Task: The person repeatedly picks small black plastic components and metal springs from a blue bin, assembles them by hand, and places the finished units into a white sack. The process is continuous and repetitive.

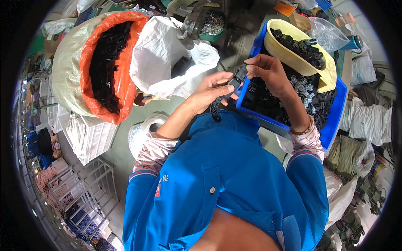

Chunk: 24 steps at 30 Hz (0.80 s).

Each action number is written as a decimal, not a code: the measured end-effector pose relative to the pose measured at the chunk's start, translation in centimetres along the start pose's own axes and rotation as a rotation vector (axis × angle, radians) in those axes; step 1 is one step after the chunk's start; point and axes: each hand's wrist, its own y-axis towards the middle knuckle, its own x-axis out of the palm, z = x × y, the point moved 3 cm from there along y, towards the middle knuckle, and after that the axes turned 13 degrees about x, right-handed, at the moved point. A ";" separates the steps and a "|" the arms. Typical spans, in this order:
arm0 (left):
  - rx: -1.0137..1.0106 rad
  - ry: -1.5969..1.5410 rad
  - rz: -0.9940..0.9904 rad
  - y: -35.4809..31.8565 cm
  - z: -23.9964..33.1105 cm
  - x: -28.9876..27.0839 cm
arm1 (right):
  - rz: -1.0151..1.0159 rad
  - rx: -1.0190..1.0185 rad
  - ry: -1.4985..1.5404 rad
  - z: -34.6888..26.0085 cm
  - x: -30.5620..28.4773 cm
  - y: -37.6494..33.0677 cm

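A black plastic part with a curved hooked end (pixel 217 106) is gripped in my left hand (pixel 211 90), its hook hanging toward my blue jacket. My right hand (pixel 268 71) pinches the top of that same part at a small black piece (pixel 239 76), just over the left edge of a blue tray (pixel 335 121). The tray holds several black plastic pieces and small metal springs (pixel 305 90).
A yellow scoop-shaped tub (pixel 326 75) of black parts rests in the tray's far side. At left stands a large sack with an orange liner (pixel 125 62) full of black parts, beside a white plastic bag (pixel 163 54). A green bowl of small metal pieces (pixel 212 25) sits behind. White crates (pixel 90 138) at lower left.
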 end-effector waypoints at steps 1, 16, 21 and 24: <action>-0.002 -0.002 0.004 0.1 -0.1 0.0 | -0.003 0.005 0.013 0.1 0.1 0.0; 0.128 0.078 0.031 2.2 -0.3 1.4 | 0.064 -0.018 0.062 1.9 0.8 -1.5; 0.267 0.450 0.172 3.2 0.0 2.1 | 0.158 -0.137 0.044 1.7 0.7 -3.3; 0.221 0.375 0.175 2.9 1.1 3.0 | 0.129 -0.101 0.097 1.4 0.3 -4.1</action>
